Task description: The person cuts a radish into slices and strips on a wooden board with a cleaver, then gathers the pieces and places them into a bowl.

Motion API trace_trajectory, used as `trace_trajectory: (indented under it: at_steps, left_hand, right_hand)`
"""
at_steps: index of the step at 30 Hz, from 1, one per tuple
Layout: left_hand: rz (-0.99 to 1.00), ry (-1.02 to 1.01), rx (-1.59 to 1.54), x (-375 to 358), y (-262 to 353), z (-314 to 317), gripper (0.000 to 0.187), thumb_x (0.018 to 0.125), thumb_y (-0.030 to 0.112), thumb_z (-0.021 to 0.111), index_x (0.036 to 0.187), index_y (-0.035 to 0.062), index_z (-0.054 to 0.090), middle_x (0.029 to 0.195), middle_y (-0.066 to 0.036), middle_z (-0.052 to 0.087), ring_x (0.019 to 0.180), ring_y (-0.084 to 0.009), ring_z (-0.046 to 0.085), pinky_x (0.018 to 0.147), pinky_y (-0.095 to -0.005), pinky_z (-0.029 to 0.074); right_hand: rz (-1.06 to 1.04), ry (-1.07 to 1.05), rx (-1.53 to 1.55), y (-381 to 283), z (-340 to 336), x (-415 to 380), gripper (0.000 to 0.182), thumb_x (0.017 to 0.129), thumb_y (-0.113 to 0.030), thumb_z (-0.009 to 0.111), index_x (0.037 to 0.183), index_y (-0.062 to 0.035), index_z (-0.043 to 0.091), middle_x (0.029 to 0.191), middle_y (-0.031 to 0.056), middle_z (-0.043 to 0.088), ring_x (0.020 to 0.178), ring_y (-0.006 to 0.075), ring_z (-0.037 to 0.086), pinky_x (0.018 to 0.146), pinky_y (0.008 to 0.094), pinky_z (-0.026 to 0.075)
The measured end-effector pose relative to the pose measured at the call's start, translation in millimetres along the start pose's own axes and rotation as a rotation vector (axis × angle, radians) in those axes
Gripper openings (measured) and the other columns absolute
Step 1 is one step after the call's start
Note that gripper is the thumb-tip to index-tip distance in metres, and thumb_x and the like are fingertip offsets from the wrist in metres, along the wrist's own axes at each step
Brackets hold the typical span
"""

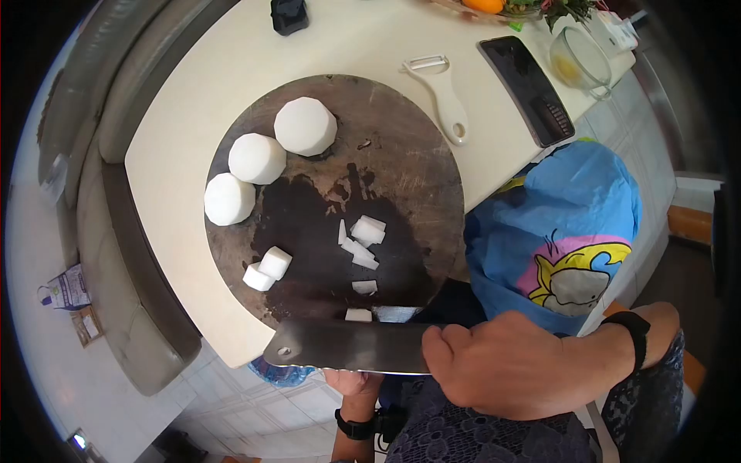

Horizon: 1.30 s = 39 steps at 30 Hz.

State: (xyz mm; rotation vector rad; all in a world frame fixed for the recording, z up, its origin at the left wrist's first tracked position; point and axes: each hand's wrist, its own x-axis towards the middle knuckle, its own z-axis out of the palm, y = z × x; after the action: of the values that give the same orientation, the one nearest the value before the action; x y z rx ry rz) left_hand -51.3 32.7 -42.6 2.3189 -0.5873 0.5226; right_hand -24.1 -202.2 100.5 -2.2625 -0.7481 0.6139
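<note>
My right hand (494, 363) is closed around the handle end of a wide cleaver (347, 346). The blade lies across the near edge of a round wooden chopping board (417, 139). My left hand (351, 380) is just below the blade, which hides most of its fingers. One small white piece (358, 315) shows right at the cleaver's upper edge. Several thin white slices (369, 230) lie on the wet middle of the board. Two white chunks (268, 268) sit to the left. Three thick peeled white vegetable rounds (306, 126) stand along the far left rim.
A white peeler (441, 96) and a black phone (528, 91) lie right of the board on the cream table (185, 100). Beyond them is a glass cup (579, 58). A blue cartoon-printed cloth (556, 208) bulges at the table's right edge. A black container (289, 15) stands at the back.
</note>
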Motion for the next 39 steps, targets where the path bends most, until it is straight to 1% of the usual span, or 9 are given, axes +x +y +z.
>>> trace_trajectory:
  at_steps: [6,11,22,25,27,30,36,38,39]
  left_hand:
    - [-0.017,-0.046,0.036,6,4,-1,0.019,0.074,0.012,0.076,0.087,0.0019,0.068,0.097,-0.014,0.067,0.087,-0.0352,0.063,0.081,-0.0427,0.049]
    - [0.016,-0.009,0.039,9,3,0,0.026,0.073,0.007,0.076,0.098,0.0046,0.066,0.106,-0.012,0.062,0.097,-0.0362,0.060,0.085,-0.0474,0.046]
    - [0.040,0.051,-0.030,14,2,7,0.024,0.070,0.002,0.074,0.093,0.0014,0.066,0.101,-0.012,0.059,0.090,-0.0308,0.056,0.082,-0.0404,0.045]
    - [0.059,0.076,0.049,7,-1,5,0.022,0.071,0.006,0.077,0.091,0.0060,0.066,0.102,-0.010,0.060,0.094,-0.0297,0.058,0.086,-0.0394,0.047]
    - [0.035,-0.051,0.135,5,0,1,0.021,0.075,0.018,0.076,0.091,0.0063,0.069,0.102,-0.013,0.065,0.094,-0.0325,0.061,0.086,-0.0408,0.048]
    - [-0.009,-0.006,0.107,-7,-5,4,0.024,0.078,0.027,0.074,0.091,0.0071,0.071,0.100,-0.014,0.068,0.092,-0.0348,0.063,0.082,-0.0430,0.050]
    - [0.010,-0.024,0.136,-7,-5,1,0.023,0.081,0.026,0.070,0.088,0.0043,0.070,0.095,-0.015,0.068,0.087,-0.0357,0.064,0.079,-0.0438,0.051]
    - [0.019,-0.025,0.147,-5,-3,1,0.021,0.081,0.024,0.070,0.087,0.0036,0.070,0.095,-0.015,0.068,0.086,-0.0358,0.064,0.079,-0.0438,0.051]
    - [0.028,-0.023,0.159,-4,-2,1,0.020,0.081,0.022,0.069,0.086,0.0029,0.070,0.094,-0.015,0.068,0.085,-0.0359,0.064,0.078,-0.0437,0.051]
  right_hand:
    - [-0.005,0.138,-0.030,3,17,18,0.026,0.066,-0.005,0.063,0.082,0.0155,0.059,0.063,0.0194,0.060,0.053,0.0243,0.063,0.041,0.0315,0.048]
    - [0.002,0.136,-0.058,4,22,26,0.019,0.066,-0.006,0.064,0.077,0.0094,0.061,0.065,0.0180,0.060,0.056,0.0262,0.065,0.046,0.0334,0.050]
    - [0.095,0.133,-0.097,7,10,0,0.020,0.067,-0.004,0.063,0.082,0.0081,0.056,0.063,0.0166,0.059,0.054,0.0267,0.064,0.044,0.0339,0.048]
    - [0.078,0.144,-0.090,-3,11,-9,0.021,0.068,-0.004,0.062,0.083,0.0097,0.055,0.062,0.0159,0.058,0.051,0.0258,0.062,0.041,0.0335,0.047]
    - [0.074,0.144,-0.100,-7,11,-13,0.022,0.068,-0.004,0.061,0.083,0.0105,0.055,0.061,0.0157,0.057,0.050,0.0254,0.061,0.039,0.0332,0.046]
    - [0.070,0.084,-0.086,-8,11,-16,0.023,0.068,-0.004,0.061,0.083,0.0120,0.055,0.062,0.0162,0.057,0.049,0.0246,0.061,0.039,0.0328,0.046]
    - [0.084,0.117,-0.115,-8,14,-16,0.024,0.068,-0.004,0.061,0.082,0.0135,0.054,0.061,0.0161,0.057,0.049,0.0244,0.061,0.038,0.0326,0.046]
    - [0.117,-0.042,-0.103,-7,15,-16,0.043,0.075,-0.008,0.059,0.108,0.0185,0.050,0.074,0.0156,0.056,0.053,0.0262,0.061,0.038,0.0355,0.042]
    - [0.118,-0.043,-0.101,-6,14,-16,0.043,0.075,-0.008,0.059,0.108,0.0185,0.050,0.074,0.0156,0.056,0.053,0.0262,0.061,0.038,0.0355,0.042]
